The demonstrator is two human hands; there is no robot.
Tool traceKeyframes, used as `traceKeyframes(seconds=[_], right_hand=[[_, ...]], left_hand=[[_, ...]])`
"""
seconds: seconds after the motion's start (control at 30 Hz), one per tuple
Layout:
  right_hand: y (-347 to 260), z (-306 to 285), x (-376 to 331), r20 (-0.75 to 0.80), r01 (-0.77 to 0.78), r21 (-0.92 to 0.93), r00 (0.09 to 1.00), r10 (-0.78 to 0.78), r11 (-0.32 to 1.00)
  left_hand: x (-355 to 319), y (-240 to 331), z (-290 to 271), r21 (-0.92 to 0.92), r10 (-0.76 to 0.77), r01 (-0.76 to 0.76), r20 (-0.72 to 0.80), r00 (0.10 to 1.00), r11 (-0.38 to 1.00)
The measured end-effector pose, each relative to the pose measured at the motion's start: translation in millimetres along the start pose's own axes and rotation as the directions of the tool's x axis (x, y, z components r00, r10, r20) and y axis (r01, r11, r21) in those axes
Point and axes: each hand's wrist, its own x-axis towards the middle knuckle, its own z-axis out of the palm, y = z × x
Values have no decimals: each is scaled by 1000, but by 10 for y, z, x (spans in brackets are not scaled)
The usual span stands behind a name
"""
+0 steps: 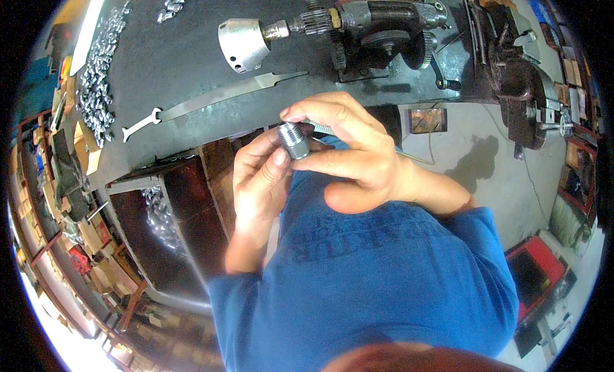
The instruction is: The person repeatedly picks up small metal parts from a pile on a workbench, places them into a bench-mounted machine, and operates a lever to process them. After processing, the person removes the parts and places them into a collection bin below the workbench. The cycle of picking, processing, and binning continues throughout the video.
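A small grey threaded metal fitting [293,140] is pinched between both hands in front of my blue shirt [371,282]. My left hand [259,180] grips it from below, thumb on its end. My right hand [348,151] closes over it from the right, fingertips on its top. On the dark workbench [185,58] beyond lie a long flat metal blade [224,97] and a small white wrench [142,124].
A bell-shaped metal cup [242,44] sits on the shaft of a black geared machine [384,33] at the bench's back. Several shiny metal fittings [99,71] are heaped at the left edge. A vise [521,84] stands right. Cluttered shelves line the left side.
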Motion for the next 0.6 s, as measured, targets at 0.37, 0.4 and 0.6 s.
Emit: traceKeyframes(seconds=[0.37,0.4,0.6], right_hand=[[15,-3,12,-5,7,4,1000,-7,1000],[14,-1,10,-6,8,-7,1000,-8,1000],[57,4,-34,5,41,-67,999,-41,997]], left_hand=[[19,-27,-20,-88,-9,14,51,999,996],[20,-26,-27,-61,-4,7,53,999,998],[40,12,47,30,17,-18,60,998,999]])
